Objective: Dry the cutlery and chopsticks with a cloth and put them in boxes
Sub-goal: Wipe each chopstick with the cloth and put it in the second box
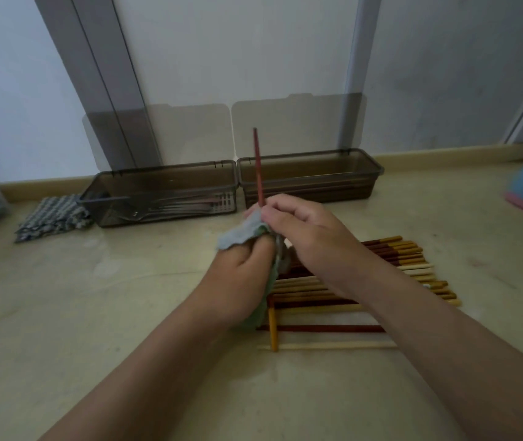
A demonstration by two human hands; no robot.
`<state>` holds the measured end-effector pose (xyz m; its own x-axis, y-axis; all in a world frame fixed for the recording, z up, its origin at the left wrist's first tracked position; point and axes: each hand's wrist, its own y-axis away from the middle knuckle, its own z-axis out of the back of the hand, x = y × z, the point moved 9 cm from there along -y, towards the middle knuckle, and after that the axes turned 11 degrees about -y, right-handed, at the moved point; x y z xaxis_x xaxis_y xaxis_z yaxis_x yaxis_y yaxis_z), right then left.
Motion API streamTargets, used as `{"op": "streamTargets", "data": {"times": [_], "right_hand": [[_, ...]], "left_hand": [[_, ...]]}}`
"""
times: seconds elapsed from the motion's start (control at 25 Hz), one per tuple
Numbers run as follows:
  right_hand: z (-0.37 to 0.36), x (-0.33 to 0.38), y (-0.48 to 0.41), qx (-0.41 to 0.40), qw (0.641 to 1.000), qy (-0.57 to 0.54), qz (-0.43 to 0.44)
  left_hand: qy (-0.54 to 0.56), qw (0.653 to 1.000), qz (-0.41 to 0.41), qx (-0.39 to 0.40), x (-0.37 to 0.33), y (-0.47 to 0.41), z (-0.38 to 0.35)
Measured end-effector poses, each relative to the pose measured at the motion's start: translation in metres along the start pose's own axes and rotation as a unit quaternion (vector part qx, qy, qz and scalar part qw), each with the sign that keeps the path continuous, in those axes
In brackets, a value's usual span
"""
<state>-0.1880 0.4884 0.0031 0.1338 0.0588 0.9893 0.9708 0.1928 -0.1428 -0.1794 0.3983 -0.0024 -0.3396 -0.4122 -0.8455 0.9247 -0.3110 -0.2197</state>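
Currently the drying step is in hand: fingers of the left hand [244, 268] curl round the cloth [237, 233] wrapped on a red chopstick [257, 163], and the right hand [304, 230] pinches it just above. Next, likely, it goes beyond the fingers into the right box [311, 160]; undried chopsticks [406, 253] lie beneath the wrists.

- Light was dim and even, cool grey on the wall [222, 58] beyond the grip and warmer on the floor [94, 329] beneath it.
- Shadows were soft: only faint shading lay under the loose chopsticks [397, 253] right of the grip.
- A pale sheen showed on the floor left of the grip.
- The left hand [241, 275], right hand [298, 224] and cloth [241, 232] were slightly blurred; the red chopstick [257, 167] rising from the grip was sharper.
- Wide-angle bending tilted the door frame [94, 74] beyond the grip, and the far edges on both sides were smeared.
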Motion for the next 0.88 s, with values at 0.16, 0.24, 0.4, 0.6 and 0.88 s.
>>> {"op": "streamTargets", "data": {"times": [0.16, 0.24, 0.4, 0.6, 0.88], "right_hand": [[0.013, -0.018, -0.002, -0.08, 0.986, -0.127, -0.066], [0.024, -0.018, -0.001, -0.142, 0.977, -0.146, -0.068], [0.052, -0.019, -0.003, -0.237, 0.933, -0.26, -0.074], [0.096, 0.001, 0.0, -0.27, 0.959, -0.071, -0.044], [0.097, 0.028, -0.051, -0.175, 0.795, 0.576, 0.081]], "left_hand": [[-0.009, 0.996, 0.039, 0.084, 0.0, 0.007, -0.012], [-0.008, 0.993, 0.037, 0.11, -0.001, 0.009, -0.017], [-0.009, 0.989, 0.009, 0.149, -0.007, 0.017, -0.027], [0.033, 0.996, -0.052, 0.06, -0.01, 0.011, -0.006], [0.051, 0.99, -0.029, -0.127, 0.02, -0.002, 0.026]]}}
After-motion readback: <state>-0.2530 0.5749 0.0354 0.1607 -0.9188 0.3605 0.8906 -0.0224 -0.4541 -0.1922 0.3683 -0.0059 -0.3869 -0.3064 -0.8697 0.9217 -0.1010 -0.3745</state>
